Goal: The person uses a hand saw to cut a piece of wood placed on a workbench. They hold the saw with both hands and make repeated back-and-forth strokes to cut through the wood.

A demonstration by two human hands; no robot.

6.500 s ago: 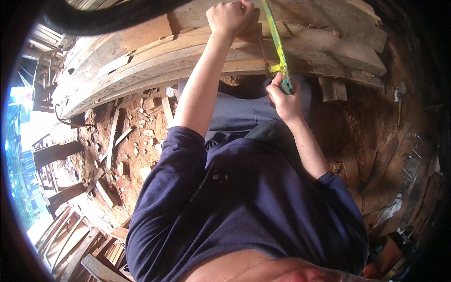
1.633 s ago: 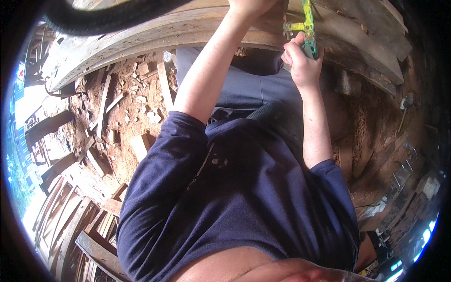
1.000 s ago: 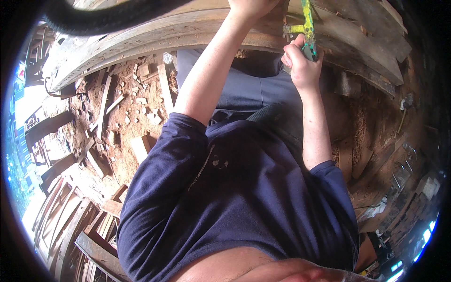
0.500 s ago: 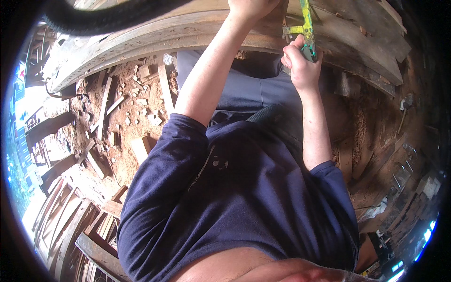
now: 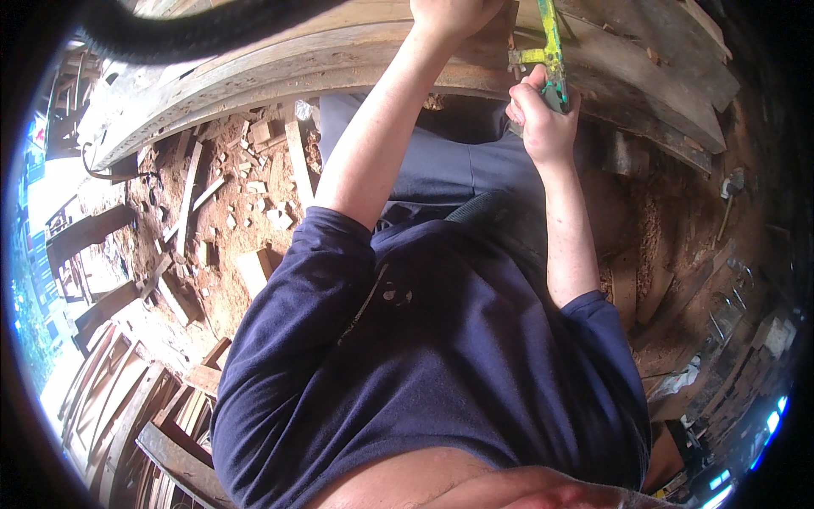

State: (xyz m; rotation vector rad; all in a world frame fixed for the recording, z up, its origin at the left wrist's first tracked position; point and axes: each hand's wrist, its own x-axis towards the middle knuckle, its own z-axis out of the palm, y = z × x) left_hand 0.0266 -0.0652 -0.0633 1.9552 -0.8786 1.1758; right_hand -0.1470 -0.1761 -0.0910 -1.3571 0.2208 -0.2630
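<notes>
My right hand (image 5: 544, 120) is closed around the green handle of a yellow-green metal-framed hacksaw (image 5: 552, 42). A short crossbar juts left from its frame, and the far end runs out of the picture at the top. My left hand (image 5: 456, 15) lies at the top edge over the wooden workbench (image 5: 365, 53), to the left of the saw. Its fingers are cut off, so its grip does not show. A dark brown wooden piece (image 5: 502, 38) shows between the left hand and the saw, partly hidden.
Sawdust, small wood offcuts (image 5: 254, 187) and thin strips cover the floor at left. Stacked timber (image 5: 127, 407) lies lower left. A thick black tube (image 5: 203, 34) crosses the upper left. Loose boards (image 5: 678, 102) rest on the bench's right side. Clutter lines the far right.
My right hand and the hacksaw have shifted very slightly to the left. The left hand has stayed almost where it was.
</notes>
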